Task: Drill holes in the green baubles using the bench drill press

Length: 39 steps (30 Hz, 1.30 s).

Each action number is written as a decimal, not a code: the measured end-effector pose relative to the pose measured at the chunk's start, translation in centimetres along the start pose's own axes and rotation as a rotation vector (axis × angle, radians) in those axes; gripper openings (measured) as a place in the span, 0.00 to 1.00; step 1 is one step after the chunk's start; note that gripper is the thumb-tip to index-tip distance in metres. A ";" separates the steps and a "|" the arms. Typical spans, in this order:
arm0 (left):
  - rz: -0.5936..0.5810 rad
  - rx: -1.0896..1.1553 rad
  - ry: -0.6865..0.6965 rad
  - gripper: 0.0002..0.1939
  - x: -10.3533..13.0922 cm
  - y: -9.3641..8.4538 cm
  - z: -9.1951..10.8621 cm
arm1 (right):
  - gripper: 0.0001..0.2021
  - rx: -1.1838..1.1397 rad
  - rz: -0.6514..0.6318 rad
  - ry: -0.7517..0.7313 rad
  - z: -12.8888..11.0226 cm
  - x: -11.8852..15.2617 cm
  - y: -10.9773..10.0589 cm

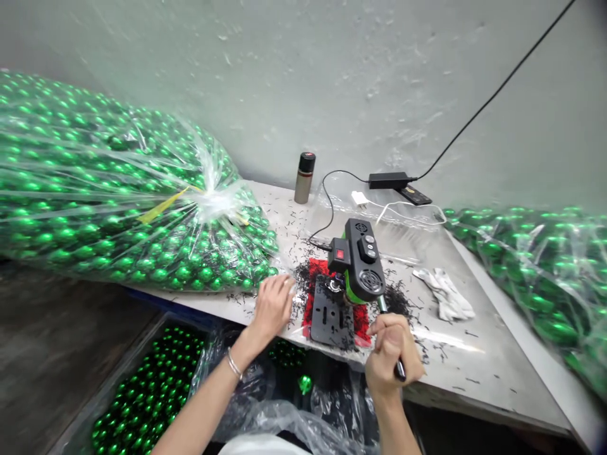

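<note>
The right hand (396, 354) grips the one lever (400, 370) of one machine (364, 259); the left hand (274, 304) is half-curled, contents unclear. Nearby: one bottle (304, 179), two ball bags.

Machine housing (364, 260) matt plastic; ball (305, 383) glossy; bag (213, 203) glossy plastic

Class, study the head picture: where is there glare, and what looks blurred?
Head view: a white glare streak lies on the table; head view: bright highlights dot the green balls; head view: the right-hand bag looks softer than the black machine and seems stretched by the lens.
</note>
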<state>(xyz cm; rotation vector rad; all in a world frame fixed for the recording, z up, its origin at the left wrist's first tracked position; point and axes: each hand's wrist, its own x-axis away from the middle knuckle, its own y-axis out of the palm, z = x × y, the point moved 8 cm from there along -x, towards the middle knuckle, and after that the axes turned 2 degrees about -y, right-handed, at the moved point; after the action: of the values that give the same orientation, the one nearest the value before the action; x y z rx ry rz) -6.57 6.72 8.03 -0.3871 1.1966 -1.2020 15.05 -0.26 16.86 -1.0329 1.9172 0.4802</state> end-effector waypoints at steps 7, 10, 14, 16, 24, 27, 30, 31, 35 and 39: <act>-0.563 -0.494 -0.030 0.12 -6.9 1.9 -4.5 | 0.18 0.007 -0.032 0.002 0.2 0.3 -0.1; -0.646 -0.486 -0.013 0.07 -7.5 1.9 -4.6 | 0.18 0.025 -0.027 -0.020 0.1 0.4 0.0; -0.719 -0.466 0.026 0.06 -7.8 1.7 -4.7 | 0.18 0.024 -0.035 -0.037 0.1 0.4 0.0; -0.750 -0.453 0.048 0.06 -7.8 1.5 -4.8 | 0.18 0.017 -0.044 -0.037 0.3 0.5 0.0; -0.630 -0.166 0.005 0.14 -7.8 0.7 -5.8 | 0.17 -0.003 -0.053 -0.018 0.8 1.0 0.0; -0.520 0.384 -0.222 0.21 -7.3 0.5 -5.9 | 0.17 -0.010 -0.052 -0.016 0.8 1.0 0.0; -0.483 0.954 -0.493 0.25 -5.3 2.0 -4.9 | 0.17 -0.025 -0.035 -0.016 0.8 1.1 -0.1; -0.487 1.099 -0.567 0.25 -4.5 2.7 -4.2 | 0.17 -0.028 -0.031 -0.012 0.8 1.1 -0.1; -0.533 1.449 -0.826 0.25 -1.1 5.7 -1.0 | 0.17 -0.036 -0.051 0.005 0.8 1.1 0.1; -0.474 1.587 -0.937 0.25 0.3 7.3 0.9 | 0.16 -0.029 -0.068 -0.004 0.7 1.1 0.1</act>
<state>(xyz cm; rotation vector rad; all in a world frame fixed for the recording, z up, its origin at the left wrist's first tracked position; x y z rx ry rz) -2.22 8.97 2.59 0.0489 -0.8061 -1.6874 15.03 -0.27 15.62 -1.1114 1.8700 0.4722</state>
